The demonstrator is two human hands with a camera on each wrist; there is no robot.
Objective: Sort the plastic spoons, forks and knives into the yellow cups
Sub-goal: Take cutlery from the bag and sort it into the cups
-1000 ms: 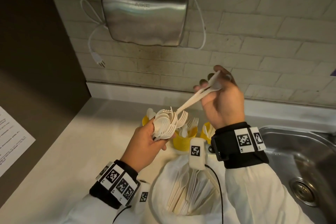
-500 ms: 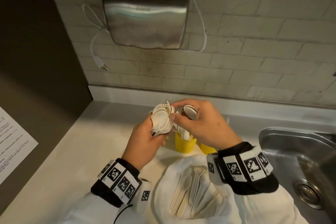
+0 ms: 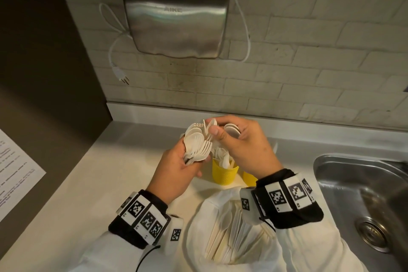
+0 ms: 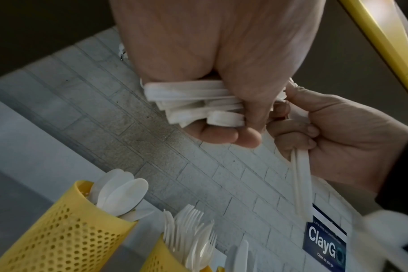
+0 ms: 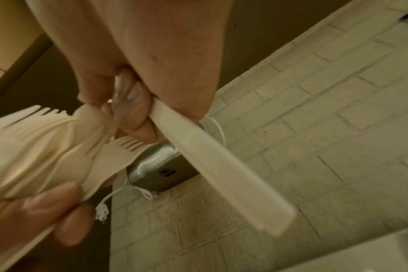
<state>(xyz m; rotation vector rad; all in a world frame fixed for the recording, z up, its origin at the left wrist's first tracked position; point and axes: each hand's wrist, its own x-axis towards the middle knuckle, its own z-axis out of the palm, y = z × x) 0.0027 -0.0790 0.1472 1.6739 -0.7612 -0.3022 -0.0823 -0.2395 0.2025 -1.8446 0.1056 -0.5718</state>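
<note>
up above the desk, the left hand grips a mixed bunch of white plastic spoons and forks by the handles, its fingers curled tight round them so the bowls and tines fan out at the top. the right hand is right against that bunch, thumb and fingertips pressed together on what looks like a single piece at its top, though the wrist view is too blurred to say which kind. its other fingers hold a spoon, bowl up, with the handle running out under the palm.

below the hands stand the yellow cups: a perforated one with spoons, one with forks beside it, and a third mostly hidden behind the right wrist, with knife blades showing just beside the forks in the left wrist view. nearest the person a white bag lies open on the desk with more unsorted cutlery inside. a steel sink sits to the right and a metal hand dryer hangs on the brick wall.
</note>
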